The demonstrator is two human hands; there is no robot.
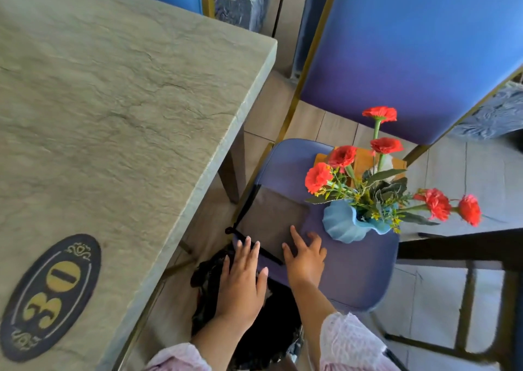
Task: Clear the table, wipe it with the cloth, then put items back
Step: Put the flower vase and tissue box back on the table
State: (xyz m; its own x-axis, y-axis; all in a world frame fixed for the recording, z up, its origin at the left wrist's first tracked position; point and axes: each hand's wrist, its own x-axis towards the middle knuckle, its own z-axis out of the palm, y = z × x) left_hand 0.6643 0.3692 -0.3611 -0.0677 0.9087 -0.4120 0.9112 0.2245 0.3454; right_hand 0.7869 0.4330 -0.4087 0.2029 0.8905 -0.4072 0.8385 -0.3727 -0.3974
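The grey stone-look table [113, 101] fills the left and carries only an oval "30" number sticker [51, 297]. To its right, a blue chair seat [356, 268] holds a flat dark brown menu folder [271, 217] with a black spine, a blue wavy vase [348, 223] of red flowers [342, 155] and a wooden holder [365, 161] behind the flowers. My left hand [243, 280] lies flat at the folder's near corner, fingers spread. My right hand [305, 254] rests palm-down on the folder's near right edge, close to the vase. No cloth is visible.
A tall blue chair back with a gold frame [410, 53] stands behind the seat. A dark wooden stool or table frame [464, 257] is at the right. A blue planter [240, 5] sits beyond the table's far corner. Dark clothing lies below my hands.
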